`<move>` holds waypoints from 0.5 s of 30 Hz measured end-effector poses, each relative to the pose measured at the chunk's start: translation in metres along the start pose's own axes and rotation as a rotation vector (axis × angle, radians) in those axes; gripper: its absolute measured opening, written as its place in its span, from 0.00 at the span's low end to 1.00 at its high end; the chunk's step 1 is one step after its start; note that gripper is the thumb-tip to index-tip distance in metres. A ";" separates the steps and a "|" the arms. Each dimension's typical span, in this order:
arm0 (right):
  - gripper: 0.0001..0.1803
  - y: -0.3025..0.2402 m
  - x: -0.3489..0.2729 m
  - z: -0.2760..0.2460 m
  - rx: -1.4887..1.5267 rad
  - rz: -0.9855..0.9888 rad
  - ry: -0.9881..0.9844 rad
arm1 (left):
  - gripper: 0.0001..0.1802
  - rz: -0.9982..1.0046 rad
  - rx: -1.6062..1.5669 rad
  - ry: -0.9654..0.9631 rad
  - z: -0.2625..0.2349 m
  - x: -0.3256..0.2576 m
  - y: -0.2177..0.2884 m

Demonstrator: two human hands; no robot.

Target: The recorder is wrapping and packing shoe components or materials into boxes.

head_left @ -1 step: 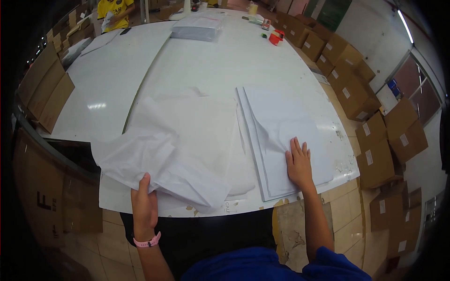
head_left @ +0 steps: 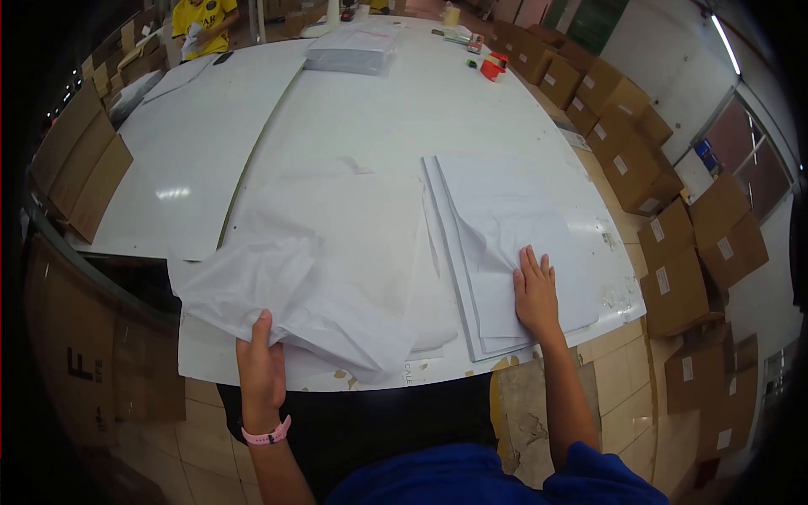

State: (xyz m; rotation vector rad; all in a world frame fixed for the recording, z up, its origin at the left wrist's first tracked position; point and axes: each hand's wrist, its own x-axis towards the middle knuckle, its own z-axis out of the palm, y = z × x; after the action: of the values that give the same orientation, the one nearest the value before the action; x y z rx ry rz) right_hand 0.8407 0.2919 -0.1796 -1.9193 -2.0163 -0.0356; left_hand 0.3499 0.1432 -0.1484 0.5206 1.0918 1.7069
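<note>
My left hand [head_left: 262, 358] grips the near edge of a thin, crumpled white paper sheet [head_left: 252, 269], thumb on top. The sheet billows up on its left side and hangs a little past the table edge. Flatter pale sheets [head_left: 370, 227] lie beneath and behind it. To the right, a stack of folded white paper [head_left: 497, 194] rests on the table, its top layer puckered near the middle. Flat on that stack lies my right hand [head_left: 537, 295], fingers stretched out. What the left fingers do under the sheet is hidden.
The white table [head_left: 404, 101] has a chipped front edge. A plastic-wrapped stack [head_left: 352, 50] and a red tape dispenser [head_left: 493, 66] stand toward the far end. Cardboard boxes [head_left: 631, 172] line the right wall. A person in yellow [head_left: 204, 27] is at the far left.
The raised left part of the thin sheet has sunk and drawn in slightly to the right. Both hands stay nearly in place.
</note>
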 end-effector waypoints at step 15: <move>0.25 -0.267 -0.074 -0.052 1.053 -0.804 -0.386 | 0.35 -0.020 0.176 -0.194 0.061 -0.014 0.010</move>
State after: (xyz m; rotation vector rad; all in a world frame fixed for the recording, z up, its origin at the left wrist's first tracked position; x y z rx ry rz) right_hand 0.5953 0.1863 -0.0911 -0.4559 -2.1890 1.0205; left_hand 0.3964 0.1555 -0.1079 0.7675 1.1066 1.5155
